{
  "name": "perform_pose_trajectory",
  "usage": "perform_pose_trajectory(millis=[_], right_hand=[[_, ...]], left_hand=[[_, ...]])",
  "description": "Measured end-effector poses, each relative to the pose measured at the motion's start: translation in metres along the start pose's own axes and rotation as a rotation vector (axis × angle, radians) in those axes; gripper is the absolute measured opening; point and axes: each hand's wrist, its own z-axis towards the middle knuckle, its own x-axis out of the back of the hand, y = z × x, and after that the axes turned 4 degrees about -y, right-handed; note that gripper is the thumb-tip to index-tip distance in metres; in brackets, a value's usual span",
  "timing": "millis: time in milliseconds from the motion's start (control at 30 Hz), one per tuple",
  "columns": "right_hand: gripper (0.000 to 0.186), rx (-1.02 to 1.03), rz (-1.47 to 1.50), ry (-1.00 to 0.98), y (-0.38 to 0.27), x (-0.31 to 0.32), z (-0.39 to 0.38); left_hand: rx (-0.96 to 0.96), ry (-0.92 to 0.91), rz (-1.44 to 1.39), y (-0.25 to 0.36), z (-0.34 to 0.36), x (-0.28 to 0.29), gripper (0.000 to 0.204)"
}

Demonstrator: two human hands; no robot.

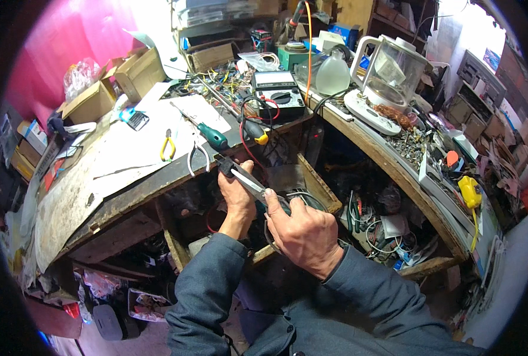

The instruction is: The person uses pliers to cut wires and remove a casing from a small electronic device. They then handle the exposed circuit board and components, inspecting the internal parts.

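Observation:
My left hand (pixel 238 194) is closed around a small black block-shaped part (pixel 225 165) at the table's front edge. In my closed right hand (pixel 304 230) is what looks like a pair of scissors (pixel 249 183); its silver blades point up and left, with their tips against or very close to the black part. Dark handles are mostly hidden by my fingers. Just beyond my left hand lie pliers with pale handles (pixel 199 158) and a green-handled screwdriver (pixel 213 137). Yellow-handled pliers (pixel 168 146) rest farther left on the white paper.
A multimeter (pixel 278 95) with red and black leads stands behind my hands, near a tangle of wires (pixel 222 80). To the right are a glass kettle (pixel 392 71) and heaped small parts. Below my hands, an open wooden drawer (pixel 320 184) holds cables and tools.

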Motion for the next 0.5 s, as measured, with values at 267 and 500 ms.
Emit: perform_pose_trajectory(millis=[267, 500], right_hand=[[0.050, -0.057, 0.083, -0.180, -0.003, 0.035, 0.019], [0.026, 0.107, 0.118, -0.352, 0.024, 0.070, 0.075]], left_hand=[[0.022, -0.035, 0.001, 0.007, -0.004, -0.001, 0.022], [-0.055, -0.121, 0.007, 0.008, -0.008, 0.003, 0.020]])
